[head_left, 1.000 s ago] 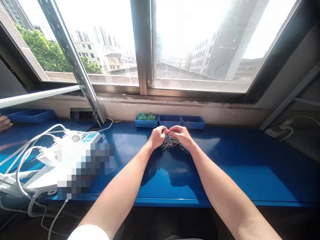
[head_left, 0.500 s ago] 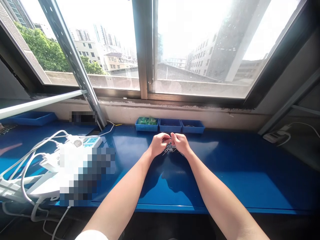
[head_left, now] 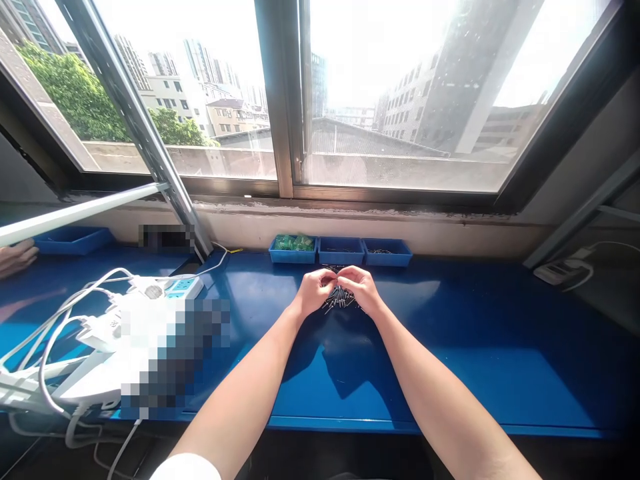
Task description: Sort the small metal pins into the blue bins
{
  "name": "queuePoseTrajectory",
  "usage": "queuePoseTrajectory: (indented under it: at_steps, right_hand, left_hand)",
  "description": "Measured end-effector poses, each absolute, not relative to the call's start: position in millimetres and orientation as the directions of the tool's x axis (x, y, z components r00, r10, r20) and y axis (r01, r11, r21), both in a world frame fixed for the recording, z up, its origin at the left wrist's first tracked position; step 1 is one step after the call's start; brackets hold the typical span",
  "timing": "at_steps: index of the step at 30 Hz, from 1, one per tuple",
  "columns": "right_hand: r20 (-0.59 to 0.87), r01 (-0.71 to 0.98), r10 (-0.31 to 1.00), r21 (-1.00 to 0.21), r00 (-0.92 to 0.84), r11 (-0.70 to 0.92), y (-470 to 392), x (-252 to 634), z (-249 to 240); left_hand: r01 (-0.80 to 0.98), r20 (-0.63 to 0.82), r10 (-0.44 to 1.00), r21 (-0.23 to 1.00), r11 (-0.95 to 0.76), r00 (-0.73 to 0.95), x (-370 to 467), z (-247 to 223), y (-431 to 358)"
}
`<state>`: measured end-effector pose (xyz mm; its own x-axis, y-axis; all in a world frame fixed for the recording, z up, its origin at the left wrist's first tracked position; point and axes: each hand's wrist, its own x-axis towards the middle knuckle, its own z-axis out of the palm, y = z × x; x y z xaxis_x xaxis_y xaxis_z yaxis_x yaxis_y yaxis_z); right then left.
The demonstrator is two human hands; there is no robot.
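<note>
My left hand (head_left: 317,291) and my right hand (head_left: 359,287) meet fingertip to fingertip over the blue table (head_left: 450,333). Both are closed in a pinch, and whatever lies between the fingers is too small to name. Below them is a pile of thin dark pieces with shiny metal ends (head_left: 341,299), partly covered by the hands. Just behind stand three small blue bins: the left bin (head_left: 293,257) holds green circuit boards (head_left: 295,243), the middle bin (head_left: 341,257) has little visible inside, and the right bin (head_left: 388,259) contains some thin dark pieces.
A white power strip (head_left: 185,288) with plugs and tangled white cables lies on the left, beside a blurred-out area. A metal upright (head_left: 135,113) rises behind it. Another person's hand (head_left: 17,259) shows at the far left near a blue tray (head_left: 75,241). A window (head_left: 390,133) fills the back.
My right hand's fingers have shifted slightly, now reaching toward the left fingertips. Another person's hand has come into view at the far left. The view has moved a little.
</note>
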<state>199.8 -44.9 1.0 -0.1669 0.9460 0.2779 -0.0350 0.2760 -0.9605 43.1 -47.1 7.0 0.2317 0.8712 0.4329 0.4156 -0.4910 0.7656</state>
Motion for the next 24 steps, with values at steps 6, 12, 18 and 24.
queuePoseTrajectory:
  at_steps: [6,12,18,24]
  right_hand:
    - [0.272,-0.059,0.951,-0.962,-0.144,0.266,-47.6,199.2,2.5]
    - [0.279,-0.063,0.95,-0.96,-0.144,0.272,-45.9,198.2,0.1]
    - [0.305,0.034,0.943,-0.95,-0.132,0.312,-42.4,199.2,-4.1]
    - [0.347,0.087,0.933,-0.931,-0.1,0.355,-42.6,202.5,-3.3]
  left_hand:
    - [0.436,0.448,0.859,0.74,-0.512,0.248,42.4,6.3,-49.5]
    - [0.484,0.474,0.846,0.696,-0.53,0.246,40.7,6.0,-49.0]
    - [0.511,0.462,0.847,0.678,-0.528,0.262,39.8,2.7,-45.6]
    - [0.498,0.454,0.857,0.7,-0.512,0.243,41.8,1.2,-45.4]
